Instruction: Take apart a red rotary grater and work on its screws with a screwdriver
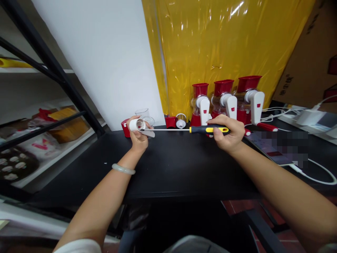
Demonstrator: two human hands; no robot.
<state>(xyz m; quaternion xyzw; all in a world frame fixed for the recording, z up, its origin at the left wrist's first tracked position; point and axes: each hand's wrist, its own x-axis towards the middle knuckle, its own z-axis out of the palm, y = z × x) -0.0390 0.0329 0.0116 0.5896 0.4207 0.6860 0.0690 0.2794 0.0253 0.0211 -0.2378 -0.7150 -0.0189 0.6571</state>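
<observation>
My left hand (139, 138) is closed around a white plastic crank handle (136, 125), its round hollow end turned toward me. In my right hand (228, 133) is a long screwdriver (204, 129) with a black and yellow grip, held level. Its thin shaft runs left, and the tip reaches the white part at my left hand; whether it touches a screw there is hidden. Just behind my left hand are a red base (125, 128) and a clear plastic piece (142, 112), partly covered by the fingers.
Along the back stand three red-and-white rotary graters (230, 102) with crank handles. Beside them lie a red part (170, 122) and a metal grating drum (181, 120). A tablet (273, 147) with a white cable rests at right on the black table (179, 175). Shelves (63, 151) stand left.
</observation>
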